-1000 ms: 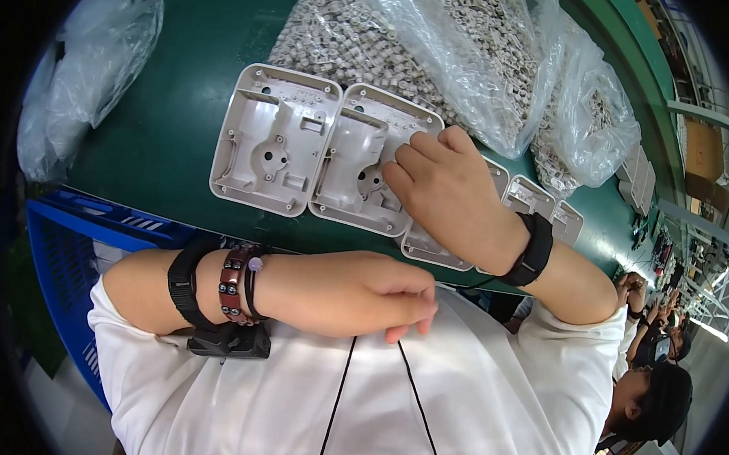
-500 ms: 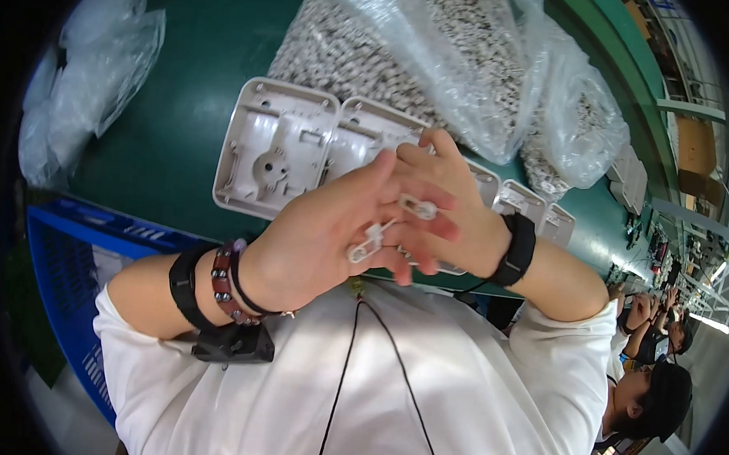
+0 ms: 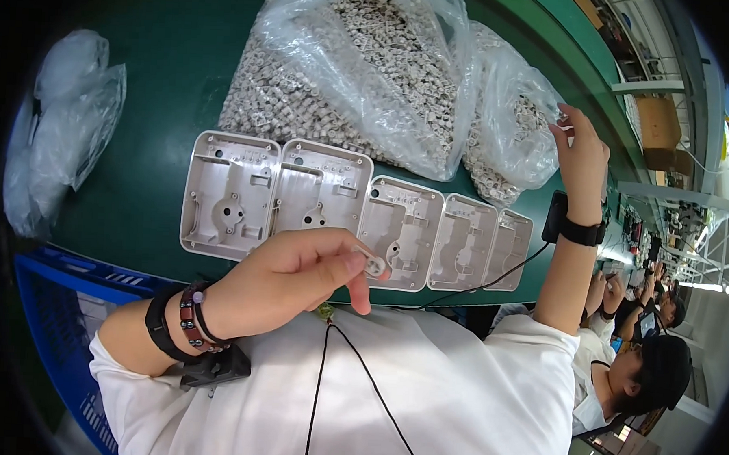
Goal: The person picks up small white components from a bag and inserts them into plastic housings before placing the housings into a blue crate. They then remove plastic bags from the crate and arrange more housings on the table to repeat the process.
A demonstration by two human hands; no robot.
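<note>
My left hand (image 3: 297, 273) pinches a small grey plastic part (image 3: 373, 265) between thumb and forefinger, just over the near edge of the third housing (image 3: 401, 229). Several pale grey plastic housings lie in a row on the green table (image 3: 138, 193), from the first housing (image 3: 226, 193) on the left to the last (image 3: 510, 248) on the right. My right hand (image 3: 581, 147) is stretched far right, fingertips together at the edge of a clear plastic bag (image 3: 511, 128) of small grey parts. What the fingertips hold is hidden.
A larger clear bag (image 3: 363, 73) of small parts lies behind the housings. Crumpled empty bags (image 3: 60, 125) sit at the far left. A blue crate (image 3: 60, 312) stands below the table edge. A black device (image 3: 554, 215) with a cable lies near my right wrist. Another person (image 3: 651, 370) sits at the right.
My hands were together over the housings, passing a small part. Now the left hand holds the part alone and the right hand has swung away to the bag on the right.
</note>
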